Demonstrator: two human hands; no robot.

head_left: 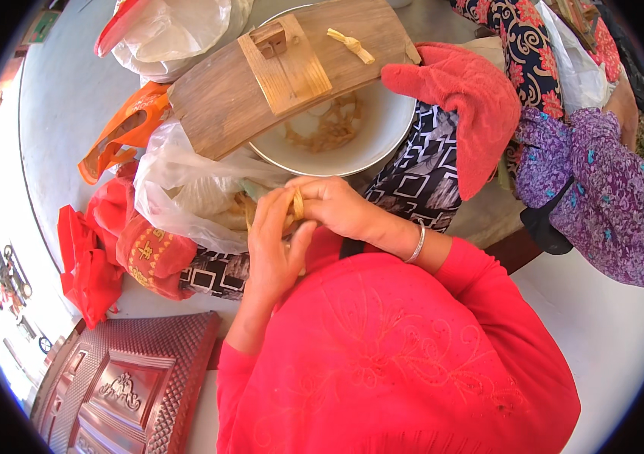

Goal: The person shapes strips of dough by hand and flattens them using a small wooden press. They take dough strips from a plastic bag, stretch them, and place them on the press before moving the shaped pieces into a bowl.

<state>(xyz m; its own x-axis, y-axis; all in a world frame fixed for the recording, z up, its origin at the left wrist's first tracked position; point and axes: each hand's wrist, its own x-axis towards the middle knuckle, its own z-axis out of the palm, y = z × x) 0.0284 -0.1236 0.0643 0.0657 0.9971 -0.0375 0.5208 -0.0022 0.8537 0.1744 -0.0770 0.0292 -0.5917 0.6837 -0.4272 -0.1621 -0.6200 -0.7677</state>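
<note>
My left hand [267, 240] and my right hand [341, 206] meet in front of my chest. Between their fingers is a thin, pale yellow strip [297, 203], looped around the fingers and gripped by both hands. A silver bracelet [418, 242] circles my right wrist. Just beyond the hands stands a white basin [382, 132] with several brownish-yellow pieces at its bottom. Across its top rests a curved wooden board [216, 121]. Mounted on the board is a small wooden block [291, 72] with a notch, and a knotted yellow strip [350, 47] lies beside it.
A clear plastic bag [178, 174] with yellowish contents lies left of my hands. Orange [129, 129] and red bags [87, 265] are farther left. A red cloth [466, 94] drapes at the basin's right, by purple patterned fabric [602, 189]. A brown embossed panel [129, 386] stands lower left.
</note>
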